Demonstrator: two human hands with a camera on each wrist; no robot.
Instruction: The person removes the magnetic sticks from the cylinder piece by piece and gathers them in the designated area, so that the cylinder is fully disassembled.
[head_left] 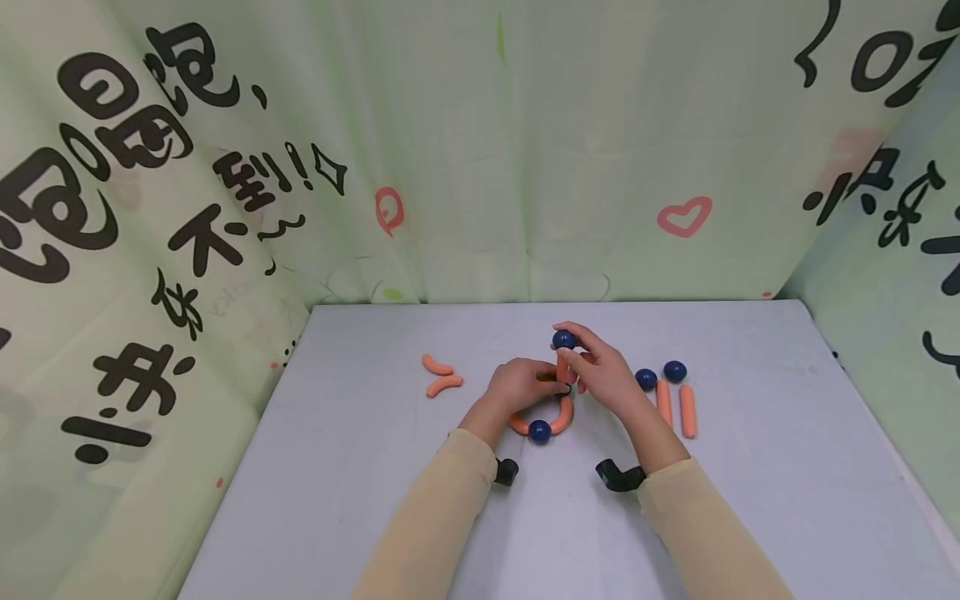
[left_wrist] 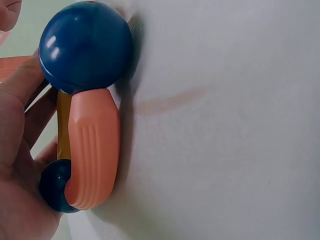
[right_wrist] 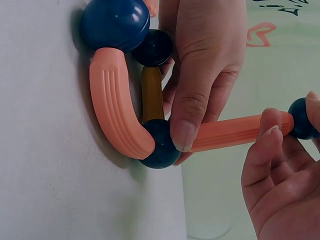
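On the table, two curved orange rods [right_wrist: 116, 102] meet at a blue ball [left_wrist: 86, 46], and a yellow-brown rod [right_wrist: 152, 95] joins blue balls behind them. My left hand [head_left: 522, 383] pinches the far-right blue ball [right_wrist: 160, 145] of this ring, its thumb where a straight orange rod [right_wrist: 225, 134] meets the ball. That rod stands up from the ring, with another blue ball [head_left: 564, 339] at its top end. My right hand [head_left: 600, 372] holds this top ball between thumb and fingers, other fingers beside the rod.
Right of the hands lie two blue balls [head_left: 675, 371] and two straight orange rods [head_left: 687, 411]. Two short curved orange rods [head_left: 444, 385] lie on the left. A printed curtain [head_left: 465, 167] hangs behind the white table [head_left: 360, 467] and along its sides.
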